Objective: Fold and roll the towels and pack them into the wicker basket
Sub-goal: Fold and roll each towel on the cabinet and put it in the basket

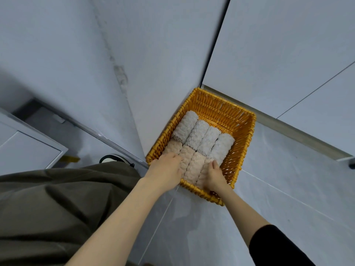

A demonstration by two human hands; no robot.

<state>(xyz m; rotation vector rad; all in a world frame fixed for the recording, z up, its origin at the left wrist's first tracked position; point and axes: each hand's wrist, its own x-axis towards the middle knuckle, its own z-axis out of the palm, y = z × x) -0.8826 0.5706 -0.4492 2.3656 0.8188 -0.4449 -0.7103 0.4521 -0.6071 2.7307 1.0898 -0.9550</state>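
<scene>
Towels (199, 148): eight rolls lay inside the basket (247, 131), four grey rolls (201, 134) in the far row and four pink rolls (193, 167) in the near row, side by side and touching.
Basket: it stood on the floor (288, 179) in a corner, with its left side close against the wall (153, 93). A bare strip of its bottom showed behind the grey rolls.
Left hand (166, 169): it lay on the left pink rolls, the fingers (177, 157) nearly straight and close together, holding nothing.
Right hand (213, 176): it rested on the rightmost pink roll, just beside the right side of the basket, fingers laid along the roll. Whether the thumb reached under it could not be seen.
Step in hand: by my judgement, it was the seating of the near row, so that it sat level and tight.
How to do it well: the good way was to press down with flat palms and not with fingertips, so that no roll opened. Both ends of the row also needed a light push toward the middle to close the gaps.
Risk: a sideways drag could unroll the soft cloth or shift the grey row.
Progress: the packing looked nearly finished, and no loose towel was in view.
</scene>
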